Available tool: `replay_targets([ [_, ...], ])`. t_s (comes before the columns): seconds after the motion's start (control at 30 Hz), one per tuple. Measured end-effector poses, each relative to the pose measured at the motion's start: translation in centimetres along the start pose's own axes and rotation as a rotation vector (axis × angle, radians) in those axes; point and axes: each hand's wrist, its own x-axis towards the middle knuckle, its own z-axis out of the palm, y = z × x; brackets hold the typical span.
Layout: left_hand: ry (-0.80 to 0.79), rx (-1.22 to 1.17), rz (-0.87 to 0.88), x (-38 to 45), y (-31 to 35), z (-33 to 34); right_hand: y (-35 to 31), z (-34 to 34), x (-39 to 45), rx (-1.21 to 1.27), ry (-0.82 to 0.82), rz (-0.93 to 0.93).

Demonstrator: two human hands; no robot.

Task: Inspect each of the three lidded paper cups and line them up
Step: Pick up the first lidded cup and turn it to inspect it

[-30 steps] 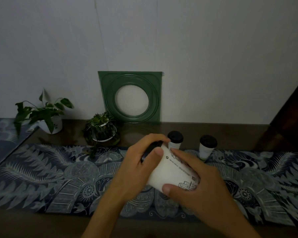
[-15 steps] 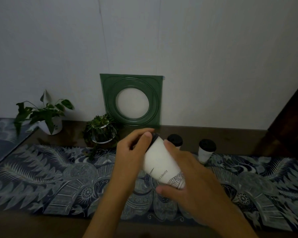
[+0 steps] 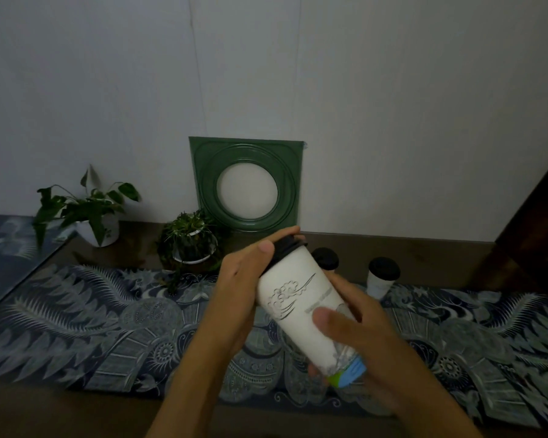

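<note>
A tall white paper cup [image 3: 301, 306] with a black lid and printed artwork is held tilted above the table runner, lid pointing away and left. My left hand [image 3: 244, 279] grips it near the lid, fingers over the rim. My right hand [image 3: 358, 336] wraps the lower part, thumb on its front. Behind it a second lidded cup [image 3: 326, 259] stands partly hidden, only its black lid showing. The third lidded cup [image 3: 382, 278], white with a black lid, stands upright to the right on the runner.
A patterned blue runner [image 3: 92, 327] covers the dark wooden table. Two potted plants [image 3: 91, 213] [image 3: 190, 245] stand at the back left. A green square frame [image 3: 246, 184] leans on the wall. Dark furniture [image 3: 532, 229] rises at the right.
Both hands have rotated the cup and tipped it more upright, raising it slightly; a different printed side now faces me.
</note>
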Motion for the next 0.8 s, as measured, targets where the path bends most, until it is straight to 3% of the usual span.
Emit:
replay_targets([
  [0.07,0.009,-0.018,0.000,0.0,0.1,0.2,0.1,-0.3,0.0,0.113,-0.035,0.051],
  [0.17,0.056,-0.005,0.020,0.3,0.5,0.4,0.0,0.0,0.0,0.027,-0.002,0.010],
  [0.23,0.083,0.013,0.038,0.5,0.8,0.5,-0.1,0.4,0.0,-0.202,0.084,-0.117],
  [0.37,0.177,0.057,0.046,0.7,1.1,0.8,0.2,0.9,-0.6,-0.988,0.239,-0.323],
  [0.43,0.158,0.066,0.038,0.6,1.2,0.8,0.6,1.0,-0.7,-1.102,0.270,-0.362],
  [0.53,0.076,0.037,0.057,0.5,1.5,0.4,0.2,1.2,-0.9,-0.782,0.278,-0.334],
  [0.73,0.045,-0.133,0.086,0.4,1.4,0.4,-1.2,1.0,-1.2,0.052,-0.030,-0.065],
  [0.8,0.054,-0.133,0.074,0.4,1.4,0.6,-1.0,0.9,-1.3,0.186,-0.050,0.002],
])
